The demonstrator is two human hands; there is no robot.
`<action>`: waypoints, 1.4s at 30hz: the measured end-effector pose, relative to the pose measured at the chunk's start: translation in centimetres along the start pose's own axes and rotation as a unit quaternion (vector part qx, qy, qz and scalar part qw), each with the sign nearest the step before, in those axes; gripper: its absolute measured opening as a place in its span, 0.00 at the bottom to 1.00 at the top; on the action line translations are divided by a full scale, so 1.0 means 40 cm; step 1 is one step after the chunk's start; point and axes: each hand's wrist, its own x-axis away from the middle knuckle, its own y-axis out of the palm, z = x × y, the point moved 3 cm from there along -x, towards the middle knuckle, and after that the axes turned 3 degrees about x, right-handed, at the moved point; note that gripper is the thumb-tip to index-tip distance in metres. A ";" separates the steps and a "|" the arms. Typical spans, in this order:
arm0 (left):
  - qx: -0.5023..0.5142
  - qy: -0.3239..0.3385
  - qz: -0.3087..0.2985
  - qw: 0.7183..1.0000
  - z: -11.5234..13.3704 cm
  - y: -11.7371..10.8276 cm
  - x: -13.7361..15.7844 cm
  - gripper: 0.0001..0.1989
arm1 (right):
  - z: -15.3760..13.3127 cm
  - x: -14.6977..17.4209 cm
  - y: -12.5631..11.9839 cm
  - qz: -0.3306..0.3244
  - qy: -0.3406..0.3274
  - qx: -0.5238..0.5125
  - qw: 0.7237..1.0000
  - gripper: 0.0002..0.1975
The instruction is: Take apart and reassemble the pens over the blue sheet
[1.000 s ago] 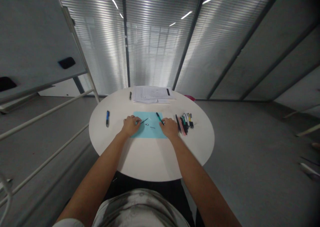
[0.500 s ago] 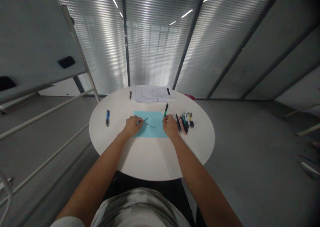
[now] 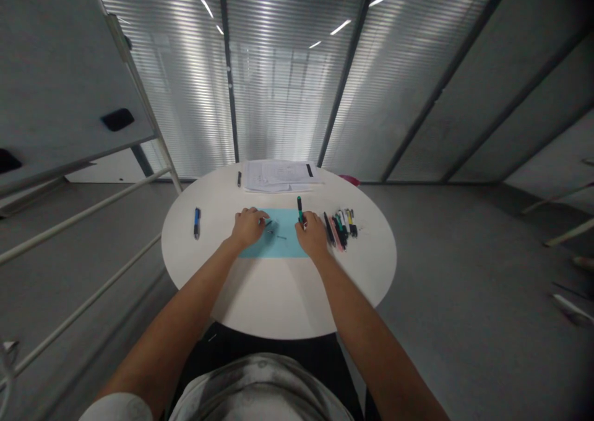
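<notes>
On the round white table [image 3: 288, 303] lies a light blue sheet [image 3: 273, 251] under both my hands. My left hand [image 3: 249, 226] is over its left side, thumb and fingers pinched on a thin dark stick [image 3: 268, 223], perhaps a pen refill. Wrapped by the fingers of my right hand [image 3: 312, 233] is a green and black pen [image 3: 299, 208], standing nearly upright over the sheet's right part. Between the hands rest a small shiny piece [image 3: 270, 231] and a thin dark piece [image 3: 281, 238] that looks like a spring; both are too small to make out surely.
Several pens and markers [image 3: 340, 229] lie in a bunch to the right. A blue pen [image 3: 197, 223] is at the left, a dark pen [image 3: 239, 179] farther back beside stacked papers [image 3: 278, 176]. A whiteboard on a frame [image 3: 69, 68] stands at left, blinds [image 3: 278, 68] behind.
My right hand has brought the green pen a little left over the sheet, its top now leaning left. Less of the thin stick shows at my left fingers. The whole view has shifted slightly.
</notes>
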 end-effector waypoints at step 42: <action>0.628 -0.122 0.054 0.766 0.015 0.006 -0.022 0.11 | 0.001 0.005 0.004 -0.067 -0.051 -0.053 0.995 0.07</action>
